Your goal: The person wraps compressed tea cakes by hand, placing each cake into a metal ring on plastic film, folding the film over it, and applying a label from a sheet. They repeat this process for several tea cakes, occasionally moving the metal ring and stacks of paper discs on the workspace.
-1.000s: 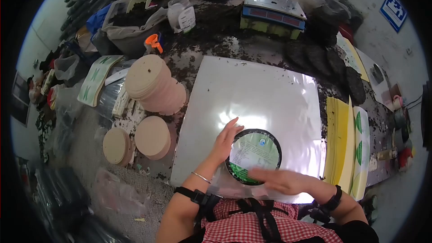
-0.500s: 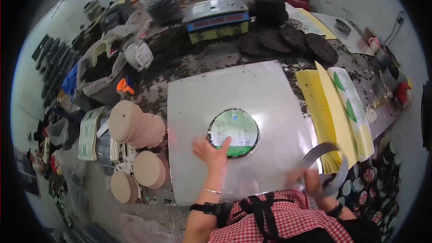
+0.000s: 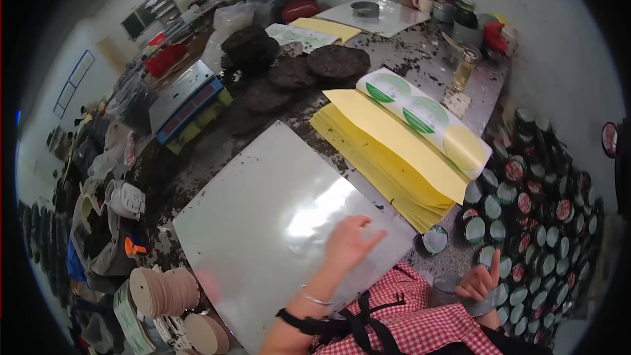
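My left hand (image 3: 353, 244) hovers over the lower right part of a smooth metal sheet (image 3: 256, 204), its fingers apart and nothing in them. Down by my right side, my right hand (image 3: 480, 283) has its index finger raised and the other fingers curled over a grey metal ring (image 3: 453, 284). Part of that ring is hidden behind the hand and the red checked cloth at my waist. Beyond the sheet's right edge lies a stack of yellow paper (image 3: 388, 164), with printed green and white label sheets (image 3: 420, 118) along its far side.
Many dark round discs with green or red labels (image 3: 526, 236) are heaped at the right. Dark pressed cakes (image 3: 338, 61) and a scale (image 3: 190, 105) are at the back. Round tan boards (image 3: 164, 291) are stacked at lower left, near an orange scoop (image 3: 135, 246).
The view has turned right. The green-labelled disc under my left hand is gone from the metal sheet. My left hand has moved right, and my right hand has lowered with the ring.
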`<state>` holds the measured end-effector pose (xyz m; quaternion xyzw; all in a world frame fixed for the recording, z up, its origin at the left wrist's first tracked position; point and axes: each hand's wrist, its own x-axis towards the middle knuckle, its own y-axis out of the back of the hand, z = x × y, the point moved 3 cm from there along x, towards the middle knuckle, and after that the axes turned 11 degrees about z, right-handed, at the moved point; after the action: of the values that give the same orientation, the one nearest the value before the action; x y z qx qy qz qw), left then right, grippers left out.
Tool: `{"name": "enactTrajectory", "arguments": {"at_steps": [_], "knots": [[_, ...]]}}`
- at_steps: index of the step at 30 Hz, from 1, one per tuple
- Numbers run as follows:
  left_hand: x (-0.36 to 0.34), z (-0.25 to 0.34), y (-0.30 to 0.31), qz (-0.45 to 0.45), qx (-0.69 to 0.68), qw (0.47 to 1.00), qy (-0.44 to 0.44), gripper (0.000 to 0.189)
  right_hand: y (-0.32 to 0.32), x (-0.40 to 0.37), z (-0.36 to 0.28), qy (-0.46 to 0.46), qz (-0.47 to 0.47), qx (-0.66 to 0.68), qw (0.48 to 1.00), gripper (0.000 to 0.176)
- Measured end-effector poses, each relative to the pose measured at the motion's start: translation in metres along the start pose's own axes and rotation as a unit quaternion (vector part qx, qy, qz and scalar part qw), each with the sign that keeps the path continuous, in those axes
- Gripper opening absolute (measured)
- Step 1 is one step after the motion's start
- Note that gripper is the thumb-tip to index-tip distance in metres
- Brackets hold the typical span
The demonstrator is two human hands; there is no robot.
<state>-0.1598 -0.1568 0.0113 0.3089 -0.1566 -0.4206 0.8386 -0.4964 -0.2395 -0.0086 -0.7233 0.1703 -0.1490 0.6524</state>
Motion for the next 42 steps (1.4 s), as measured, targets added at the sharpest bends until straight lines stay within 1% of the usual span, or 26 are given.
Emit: {"name": "enactTrajectory", "arguments": {"at_steps": [3,5,7,9,10,12,14,15,16,17,18,19,21,22,24,27,29,30,31,32,33,35,37,38,41,42], "knots": [[0.002,-0.005,-0.080,0.046,0.207,0.973,-0.091,0.046,-0.011,0.045,0.019,-0.147,0.068,-0.237,0.958,0.089],[0.017,-0.034,-0.085,0.003,0.091,0.995,-0.028,0.038,-0.002,0.065,0.042,-0.255,0.274,-0.389,0.842,0.094],[0.008,-0.054,-0.078,-0.053,-0.018,0.998,0.039,0.032,-0.005,0.059,0.045,-0.168,0.346,-0.129,0.914,0.098],[-0.002,-0.067,-0.059,-0.007,-0.195,0.978,0.075,0.028,-0.056,0.064,0.014,0.012,0.491,-0.310,0.814,0.097],[-0.011,-0.086,-0.055,-0.002,-0.193,0.978,0.077,0.028,-0.056,0.065,-0.009,0.047,0.448,-0.277,0.849,0.090],[-0.027,-0.134,-0.043,0.037,-0.467,0.860,0.202,0.028,-0.063,0.081,-0.033,0.094,0.371,-0.363,0.850,0.074],[-0.044,-0.175,0.040,-0.010,-0.761,0.613,0.213,0.026,-0.105,0.133,-0.003,0.053,0.313,-0.524,0.790,0.053],[-0.048,-0.171,0.093,0.065,-0.723,0.651,0.222,0.019,-0.120,0.167,0.035,-0.039,0.288,-0.621,0.728,0.046],[-0.050,-0.158,0.148,0.143,-0.680,0.682,0.228,0.015,-0.115,0.200,0.071,-0.083,0.060,-0.739,0.666,0.040],[-0.050,-0.156,0.193,0.195,-0.677,0.681,0.200,0.017,-0.121,0.229,0.107,-0.088,-0.191,-0.824,0.525,0.036],[-0.052,-0.150,0.228,0.250,-0.670,0.677,0.174,0.019,-0.104,0.250,0.151,-0.229,-0.285,-0.852,0.375,0.033],[-0.049,-0.131,0.245,0.273,-0.671,0.668,0.171,0.019,-0.084,0.261,0.194,-0.160,-0.349,-0.825,0.414,0.033],[-0.027,-0.077,0.259,0.107,-0.576,0.800,0.132,0.039,-0.063,0.291,0.267,-0.233,-0.435,-0.819,0.292,0.033],[-0.017,-0.046,0.250,0.018,-0.584,0.803,0.114,0.030,-0.052,0.298,0.289,-0.233,-0.447,-0.821,0.267,0.034],[-0.009,-0.023,0.201,-0.115,-0.550,0.805,0.189,0.039,-0.034,0.300,0.315,-0.192,-0.442,-0.834,0.269,0.036],[-0.020,-0.062,0.051,-0.112,-0.618,0.769,0.117,0.042,-0.038,0.257,0.304,-0.133,-0.436,-0.819,0.349,0.039],[-0.032,-0.103,-0.012,-0.108,-0.426,0.887,0.144,0.042,-0.050,0.226,0.276,-0.119,-0.444,-0.782,0.422,0.042],[-0.042,-0.106,-0.008,-0.095,-0.424,0.888,0.153,0.042,-0.056,0.220,0.262,-0.110,-0.433,-0.766,0.461,0.044],[-0.054,-0.098,0.004,0.005,-0.287,0.956,-0.056,0.041,-0.062,0.220,0.240,-0.094,-0.400,-0.756,0.509,0.045],[-0.068,-0.087,0.012,0.105,-0.123,0.952,-0.260,0.040,-0.065,0.224,0.221,-0.053,-0.340,-0.763,0.547,0.047],[-0.082,-0.090,0.017,0.117,-0.123,0.954,-0.247,0.040,-0.063,0.227,0.204,0.012,-0.263,-0.786,0.559,0.048],[-0.125,-0.106,0.052,0.166,-0.036,0.963,-0.210,0.045,-0.051,0.240,0.194,0.128,-0.221,-0.861,0.440,0.057],[-0.186,-0.118,0.108,0.362,0.078,0.927,-0.066,0.051,0.008,0.224,0.186,0.045,-0.317,-0.927,0.198,0.061],[-0.224,-0.131,0.121,0.432,0.093,0.895,0.061,0.059,0.011,0.219,0.180,0.049,-0.320,-0.925,0.198,0.061],[-0.293,-0.137,0.122,0.362,0.279,0.867,0.198,0.072,-0.003,0.214,0.155,-0.020,-0.320,-0.920,0.224,0.067],[-0.307,-0.145,0.100,0.246,0.298,0.894,0.228,0.076,-0.023,0.226,0.148,-0.028,-0.304,-0.923,0.233,0.068]]}}
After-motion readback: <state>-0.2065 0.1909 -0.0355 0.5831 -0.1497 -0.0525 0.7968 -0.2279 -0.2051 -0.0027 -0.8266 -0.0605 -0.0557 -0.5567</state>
